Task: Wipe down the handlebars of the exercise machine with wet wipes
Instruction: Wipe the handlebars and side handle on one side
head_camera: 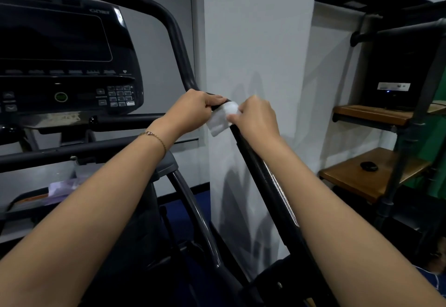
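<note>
White wet wipe [223, 118], creased, corner hanging | over glossy black handlebar [253, 159]

wooden shelf [350, 182], black disc [368, 166] on it

The wet wipe [220, 123] is lying over the handlebar [179, 50], between the left hand [193, 111], which is gripping the bar just left of it, and the right hand [255, 118], which is pinching it from the right. The console [60, 48] is sitting further left. A wall pillar [255, 41] is standing behind the handlebar, with shelves [369, 176] to its right.
</note>
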### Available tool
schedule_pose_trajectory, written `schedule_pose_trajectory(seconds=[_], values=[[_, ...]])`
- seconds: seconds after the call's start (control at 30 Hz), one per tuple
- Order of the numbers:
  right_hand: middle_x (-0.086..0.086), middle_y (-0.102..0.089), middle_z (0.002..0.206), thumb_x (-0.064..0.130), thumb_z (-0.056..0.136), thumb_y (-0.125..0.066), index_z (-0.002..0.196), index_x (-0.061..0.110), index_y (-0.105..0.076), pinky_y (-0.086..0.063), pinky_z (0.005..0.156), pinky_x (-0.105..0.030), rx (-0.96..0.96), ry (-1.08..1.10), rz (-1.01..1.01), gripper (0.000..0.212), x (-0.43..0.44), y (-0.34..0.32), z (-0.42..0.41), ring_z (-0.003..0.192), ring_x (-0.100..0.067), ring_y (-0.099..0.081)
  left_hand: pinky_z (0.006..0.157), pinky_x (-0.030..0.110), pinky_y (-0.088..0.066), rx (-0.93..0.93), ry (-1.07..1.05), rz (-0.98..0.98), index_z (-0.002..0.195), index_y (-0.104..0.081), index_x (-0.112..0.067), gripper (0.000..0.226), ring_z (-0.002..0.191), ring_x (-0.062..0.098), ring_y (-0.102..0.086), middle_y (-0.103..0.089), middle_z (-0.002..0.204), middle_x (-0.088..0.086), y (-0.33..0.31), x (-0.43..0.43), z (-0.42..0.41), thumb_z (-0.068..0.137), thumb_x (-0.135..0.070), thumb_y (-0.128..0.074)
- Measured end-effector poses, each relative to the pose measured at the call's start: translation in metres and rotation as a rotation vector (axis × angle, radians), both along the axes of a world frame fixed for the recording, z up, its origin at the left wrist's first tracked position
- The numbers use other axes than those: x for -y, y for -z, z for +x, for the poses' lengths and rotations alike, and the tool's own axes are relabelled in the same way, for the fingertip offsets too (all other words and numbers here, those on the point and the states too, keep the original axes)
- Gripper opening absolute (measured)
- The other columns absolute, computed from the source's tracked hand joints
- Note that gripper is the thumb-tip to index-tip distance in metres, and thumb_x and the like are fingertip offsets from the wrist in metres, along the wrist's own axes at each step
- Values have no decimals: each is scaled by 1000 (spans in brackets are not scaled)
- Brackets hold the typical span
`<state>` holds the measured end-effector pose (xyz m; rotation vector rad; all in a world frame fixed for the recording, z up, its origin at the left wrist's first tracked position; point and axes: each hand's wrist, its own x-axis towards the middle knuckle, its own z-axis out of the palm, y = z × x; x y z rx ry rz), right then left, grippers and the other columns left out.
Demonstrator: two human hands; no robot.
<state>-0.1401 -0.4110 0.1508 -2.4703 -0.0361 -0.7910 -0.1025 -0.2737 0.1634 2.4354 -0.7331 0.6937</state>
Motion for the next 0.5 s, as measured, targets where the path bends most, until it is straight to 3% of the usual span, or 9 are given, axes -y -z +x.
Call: schedule_pose_trajectory(seconds=[0.2, 0.3, 0.4, 0.5], values=[[-2, -22, 54, 19, 81, -61, 54, 15, -22, -14, 43, -29, -9, 36, -35, 47, 9, 17, -12, 58, -24, -26, 102, 11, -30, -57, 10, -36, 125, -62, -18, 55, 127, 9, -49, -55, 136, -7, -1, -3, 3, 86, 7, -33], [-3, -24, 52, 22, 79, -63, 53, 15, -25, -16, 43, -30, -16, 54, -11, 47, 9, 6, -6, 52, -23, -26, 96, 15, -36, -130, 37, -72, 123, -63, -18, 44, 119, 11, -54, -58, 131, -7, -4, -2, 0, 90, -2, -38], [-2, -31, 53, 23, 82, -60, 54, 14, -29, -19, 42, -30, -23, 21, -35, 43, -4, -13, 6, 59, -27, -34, 81, 16, -44, -198, 90, -301, 112, -69, -15, 26, 101, 12, -59, -64, 102, -5, 2, 6, -2, 93, -21, -52], [-1, -34, 52, 25, 84, -59, 56, 12, -37, -23, 46, -29, -33, -75, -30, 38, -4, -15, 5, 56, -24, -37, 70, 22, -51, -382, 130, -633, 107, -64, -11, 24, 84, 13, -62, -65, 92, 1, 15, 11, -2, 89, -26, -62]])
